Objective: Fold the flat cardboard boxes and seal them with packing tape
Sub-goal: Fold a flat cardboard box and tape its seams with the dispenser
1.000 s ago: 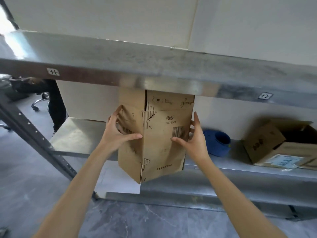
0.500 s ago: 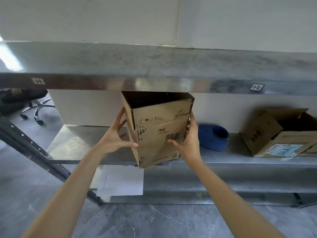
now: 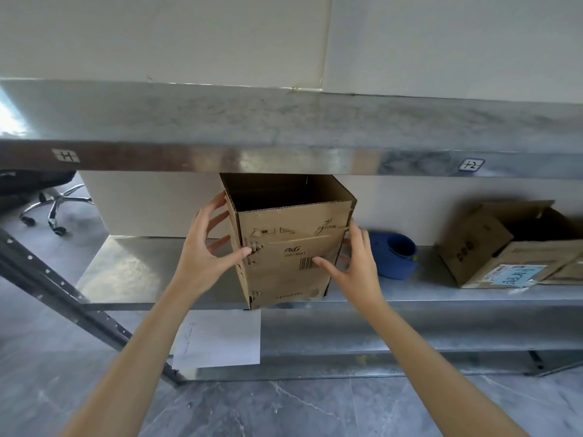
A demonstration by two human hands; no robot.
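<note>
A brown cardboard box with a barcode and printed marks stands opened into a square tube, its open top facing me, its bottom at the front edge of the lower metal shelf. My left hand presses its left side, thumb on the front face. My right hand holds the right side, thumb near the barcode. A blue roll of packing tape lies on the shelf just right of the box.
The upper metal shelf overhangs the box top. Another open cardboard box with a blue label sits at the right of the lower shelf. A white sheet hangs below the shelf edge. An office chair base stands at far left.
The box went from nearly flat to an open square tube and now rests lower, upright at the shelf edge. Both hands have shifted to its two sides.
</note>
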